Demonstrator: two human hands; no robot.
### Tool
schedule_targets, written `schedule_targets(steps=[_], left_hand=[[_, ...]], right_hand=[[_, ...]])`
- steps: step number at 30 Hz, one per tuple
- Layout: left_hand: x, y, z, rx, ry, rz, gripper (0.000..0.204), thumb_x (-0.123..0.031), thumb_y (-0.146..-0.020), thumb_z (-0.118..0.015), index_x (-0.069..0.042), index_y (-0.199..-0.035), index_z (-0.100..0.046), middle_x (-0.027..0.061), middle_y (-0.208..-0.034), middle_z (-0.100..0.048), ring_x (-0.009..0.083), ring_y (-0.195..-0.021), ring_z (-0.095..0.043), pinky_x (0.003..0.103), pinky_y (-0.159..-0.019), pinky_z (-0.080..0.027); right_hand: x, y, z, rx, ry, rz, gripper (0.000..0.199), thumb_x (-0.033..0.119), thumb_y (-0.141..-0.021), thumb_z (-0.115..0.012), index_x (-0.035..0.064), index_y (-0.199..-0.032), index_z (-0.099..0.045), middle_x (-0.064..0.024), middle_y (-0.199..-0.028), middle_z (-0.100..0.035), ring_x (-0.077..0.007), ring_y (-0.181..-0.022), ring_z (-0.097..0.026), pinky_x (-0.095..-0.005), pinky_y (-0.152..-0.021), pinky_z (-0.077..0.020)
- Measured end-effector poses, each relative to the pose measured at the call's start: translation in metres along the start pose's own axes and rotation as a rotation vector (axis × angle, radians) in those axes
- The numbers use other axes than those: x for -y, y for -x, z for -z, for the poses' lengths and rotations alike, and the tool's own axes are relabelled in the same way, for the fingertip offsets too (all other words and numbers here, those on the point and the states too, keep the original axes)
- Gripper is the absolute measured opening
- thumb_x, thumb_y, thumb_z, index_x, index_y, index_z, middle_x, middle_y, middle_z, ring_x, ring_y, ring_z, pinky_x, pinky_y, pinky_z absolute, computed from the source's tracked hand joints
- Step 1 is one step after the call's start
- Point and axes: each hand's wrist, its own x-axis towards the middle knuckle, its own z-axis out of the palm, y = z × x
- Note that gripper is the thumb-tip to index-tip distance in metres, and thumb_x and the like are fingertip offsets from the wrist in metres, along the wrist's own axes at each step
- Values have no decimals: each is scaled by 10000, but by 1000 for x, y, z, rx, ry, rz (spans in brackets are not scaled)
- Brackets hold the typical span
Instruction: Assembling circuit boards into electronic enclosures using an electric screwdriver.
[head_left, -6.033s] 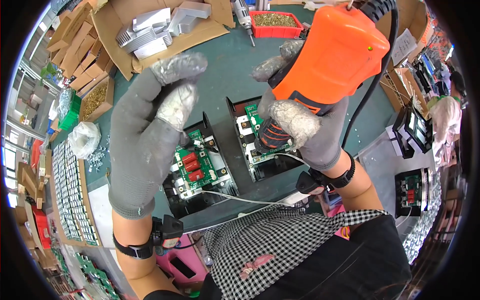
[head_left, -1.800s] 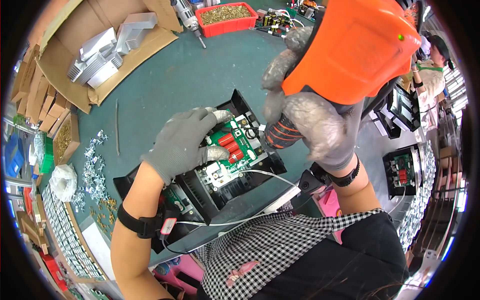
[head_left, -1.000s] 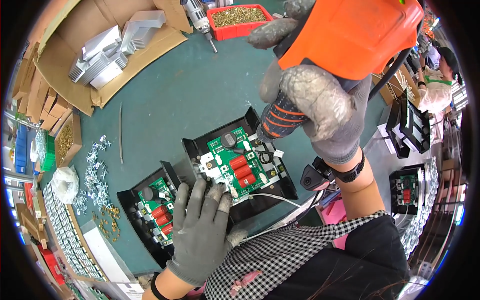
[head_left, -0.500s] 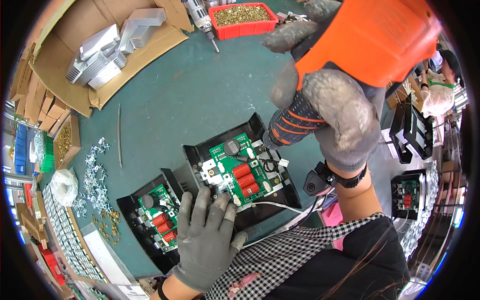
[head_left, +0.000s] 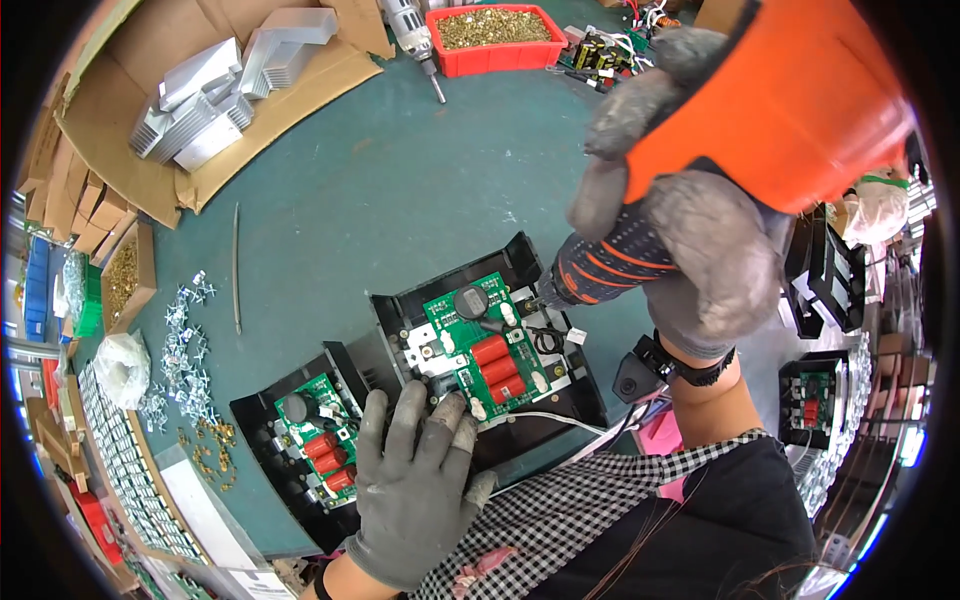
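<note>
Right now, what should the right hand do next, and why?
Perhaps ease the orange driver down at the right edge of the middle black housing: the driver's nose points there, though contact is unclear, and the left hand lies at the near side.

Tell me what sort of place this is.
Most likely an electronics assembly workshop: green circuit boards sit in black housings on the bench, the gloved right hand grips an orange power tool, and a red tray holds many small brass-coloured parts.
</note>
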Motion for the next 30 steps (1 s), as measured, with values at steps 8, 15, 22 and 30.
schedule_targets(steps=[8, 15, 22, 30], left_hand=[[-3, 4, -5, -116, -29, 51, 554, -324, -659, -772, -54, -1126, -644, 115, -1253, -540, 373, -1277, -390, 602, -1097, -257], [-11, 12, -18, -176, -88, 148, 576, -346, -684, -758, -115, -1193, -621, 72, -1233, -524, 324, -1168, -437, 565, -1079, -279], [-8, 10, -20, -194, -84, 114, 599, -353, -675, -770, -97, -1197, -627, 73, -1201, -559, 316, -1152, -475, 565, -1083, -289], [-3, 12, -22, -207, -53, 88, 615, -346, -661, -780, -90, -1198, -619, 77, -1205, -553, 317, -1146, -481, 576, -1085, -291]], right_hand=[[13, 10, -13, 516, 717, 308, 552, 105, -830, -570, -67, -1331, -414, -206, -1047, -655, -214, -744, -658, -305, -689, -544], [12, 41, -17, 547, 471, 168, 552, 233, -865, -495, -66, -1322, -415, -221, -1091, -629, -222, -788, -649, -314, -708, -541], [-23, 30, -54, 569, 290, 39, 593, 362, -900, -421, -65, -1313, -417, -236, -1135, -603, -229, -832, -641, -323, -727, -537], [-29, 35, -48, 579, 106, -127, 682, 508, -940, -336, -64, -1302, -418, -254, -1185, -573, -238, -882, -631, -332, -749, -533]])
